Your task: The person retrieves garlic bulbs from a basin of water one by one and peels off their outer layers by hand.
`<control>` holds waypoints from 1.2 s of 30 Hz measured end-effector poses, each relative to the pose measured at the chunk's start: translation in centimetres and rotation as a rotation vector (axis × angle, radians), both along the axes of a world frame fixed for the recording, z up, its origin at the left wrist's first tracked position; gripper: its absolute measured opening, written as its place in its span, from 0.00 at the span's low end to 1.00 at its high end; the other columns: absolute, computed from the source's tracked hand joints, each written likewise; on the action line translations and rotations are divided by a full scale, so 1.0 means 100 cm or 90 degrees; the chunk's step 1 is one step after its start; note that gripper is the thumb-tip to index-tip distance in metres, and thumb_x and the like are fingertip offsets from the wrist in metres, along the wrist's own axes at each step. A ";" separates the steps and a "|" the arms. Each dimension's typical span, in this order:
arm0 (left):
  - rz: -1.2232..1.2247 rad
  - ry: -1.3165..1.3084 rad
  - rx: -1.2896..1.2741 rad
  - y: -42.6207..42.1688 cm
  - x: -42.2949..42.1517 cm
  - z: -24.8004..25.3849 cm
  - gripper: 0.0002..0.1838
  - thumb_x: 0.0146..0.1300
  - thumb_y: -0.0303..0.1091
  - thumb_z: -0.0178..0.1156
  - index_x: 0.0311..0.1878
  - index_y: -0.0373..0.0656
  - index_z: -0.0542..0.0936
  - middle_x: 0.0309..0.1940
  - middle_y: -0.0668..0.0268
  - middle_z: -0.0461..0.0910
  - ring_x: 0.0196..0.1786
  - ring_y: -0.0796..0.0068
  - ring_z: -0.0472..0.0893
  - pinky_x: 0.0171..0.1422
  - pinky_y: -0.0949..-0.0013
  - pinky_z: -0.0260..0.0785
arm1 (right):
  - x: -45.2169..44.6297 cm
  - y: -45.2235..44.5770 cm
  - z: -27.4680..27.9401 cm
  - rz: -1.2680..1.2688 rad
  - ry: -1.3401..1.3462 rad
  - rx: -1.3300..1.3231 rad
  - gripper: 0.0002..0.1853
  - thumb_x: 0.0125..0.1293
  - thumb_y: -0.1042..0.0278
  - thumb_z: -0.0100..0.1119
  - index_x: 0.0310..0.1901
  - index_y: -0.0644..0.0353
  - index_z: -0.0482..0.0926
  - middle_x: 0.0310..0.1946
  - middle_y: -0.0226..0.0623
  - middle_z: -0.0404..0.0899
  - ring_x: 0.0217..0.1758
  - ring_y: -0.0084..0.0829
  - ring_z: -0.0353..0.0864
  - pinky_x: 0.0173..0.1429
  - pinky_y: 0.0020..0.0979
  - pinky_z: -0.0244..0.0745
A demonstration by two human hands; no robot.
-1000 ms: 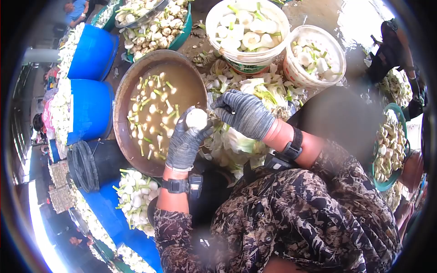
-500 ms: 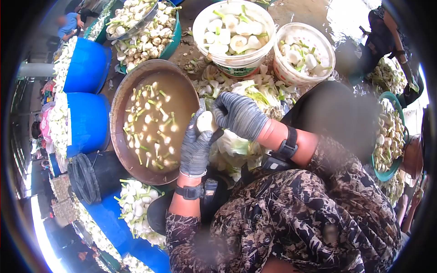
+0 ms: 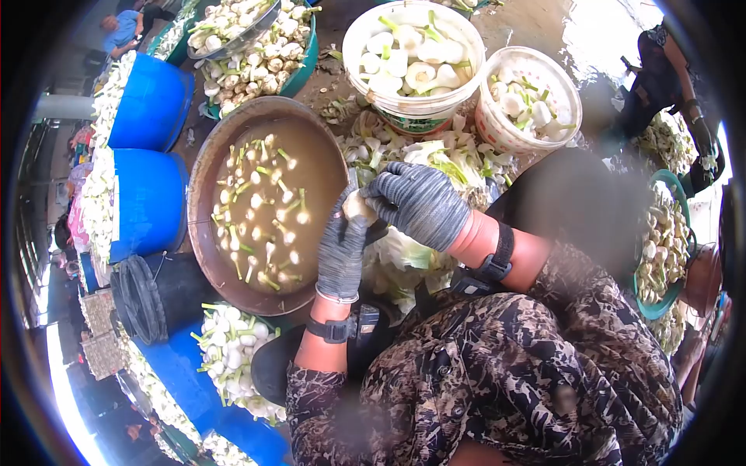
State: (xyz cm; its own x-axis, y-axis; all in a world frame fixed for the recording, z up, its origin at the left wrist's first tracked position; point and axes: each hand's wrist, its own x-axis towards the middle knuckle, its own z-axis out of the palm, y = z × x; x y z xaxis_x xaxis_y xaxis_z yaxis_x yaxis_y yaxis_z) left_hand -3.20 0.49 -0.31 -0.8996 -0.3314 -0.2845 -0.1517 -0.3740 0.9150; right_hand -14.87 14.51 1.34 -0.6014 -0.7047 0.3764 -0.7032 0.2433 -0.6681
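A pale bulb (image 3: pixel 357 208) sits between my two grey-gloved hands, just right of the brown basin's rim. My left hand (image 3: pixel 342 248) has its fingers wrapped round the bulb from below. My right hand (image 3: pixel 423 203) is closed against the bulb's upper right side; part of a blade-like grey edge shows above the bulb, its handle hidden. In the brown basin (image 3: pixel 203 268), several small bulbs with green stems float in murky water. Loose peeled leaves (image 3: pixel 412 252) lie beneath and behind my hands.
Behind my hands stand a white bucket (image 3: pixel 412 102) and a smaller patterned bucket (image 3: pixel 509 138), both holding bulbs. Blue tubs (image 3: pixel 148 203) and a black bucket (image 3: pixel 151 299) line the left. At right are a green basin (image 3: pixel 660 309) and another person's gloved hand (image 3: pixel 703 144).
The bulb, upright and white before, is now more covered by my fingers. My right hand has closed in over it. The whole view has shifted slightly.
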 end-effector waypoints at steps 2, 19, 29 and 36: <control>-0.070 -0.044 -0.348 0.002 -0.001 0.008 0.28 0.70 0.34 0.56 0.70 0.37 0.63 0.64 0.58 0.69 0.63 0.70 0.72 0.68 0.69 0.65 | 0.002 -0.001 -0.001 -0.021 0.000 0.029 0.10 0.59 0.62 0.61 0.37 0.56 0.76 0.28 0.43 0.78 0.33 0.46 0.80 0.39 0.44 0.76; 0.006 0.131 0.231 -0.013 0.011 -0.015 0.23 0.68 0.33 0.57 0.65 0.43 0.67 0.55 0.54 0.75 0.54 0.54 0.81 0.57 0.53 0.78 | -0.039 -0.001 -0.048 -0.247 -0.704 -0.154 0.12 0.68 0.62 0.57 0.38 0.64 0.79 0.24 0.34 0.80 0.24 0.22 0.75 0.35 0.29 0.76; 0.070 0.084 0.019 0.000 0.009 -0.001 0.24 0.69 0.32 0.57 0.65 0.40 0.65 0.55 0.60 0.70 0.54 0.64 0.76 0.57 0.60 0.78 | 0.004 0.000 0.004 0.013 -0.047 -0.065 0.07 0.63 0.63 0.60 0.37 0.56 0.79 0.30 0.41 0.80 0.34 0.45 0.81 0.40 0.43 0.76; 0.058 0.004 -0.095 -0.006 0.011 -0.013 0.23 0.68 0.30 0.56 0.65 0.39 0.67 0.60 0.57 0.70 0.60 0.63 0.74 0.61 0.58 0.76 | 0.013 -0.007 -0.003 -0.047 0.045 0.033 0.07 0.61 0.63 0.60 0.35 0.55 0.78 0.26 0.41 0.78 0.31 0.44 0.80 0.36 0.44 0.75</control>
